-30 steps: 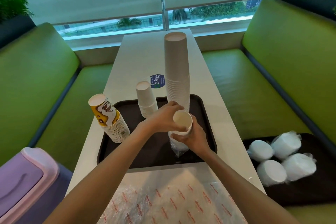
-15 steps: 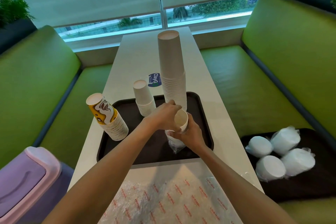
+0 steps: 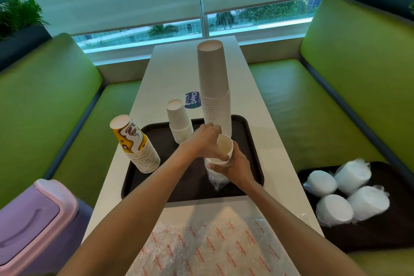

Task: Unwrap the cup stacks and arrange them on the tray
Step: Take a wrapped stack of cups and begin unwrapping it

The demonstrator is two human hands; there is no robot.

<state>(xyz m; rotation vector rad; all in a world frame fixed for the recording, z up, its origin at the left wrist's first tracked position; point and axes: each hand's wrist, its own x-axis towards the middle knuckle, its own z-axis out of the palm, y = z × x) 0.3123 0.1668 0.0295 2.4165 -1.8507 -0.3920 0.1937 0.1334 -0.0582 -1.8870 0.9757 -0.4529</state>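
Over tray [image 3: 244, 139], cup stack [image 3: 224, 148] in right hand [image 3: 238, 168]

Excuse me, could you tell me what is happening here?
A person is unwrapping white paper cups over the dark rectangular tray. The right hand grips the stack in its clear plastic sleeve; the left hand holds the top cup. Three unwrapped stacks stand on the tray; four wrapped bundles lie on a second tray.

Inverted cup stacks [image 3: 214, 87] stand – on black tray [image 3: 251, 152].

view: head-worn (wide-angle) | faces: forward, down along table [image 3: 179, 69] | range: near
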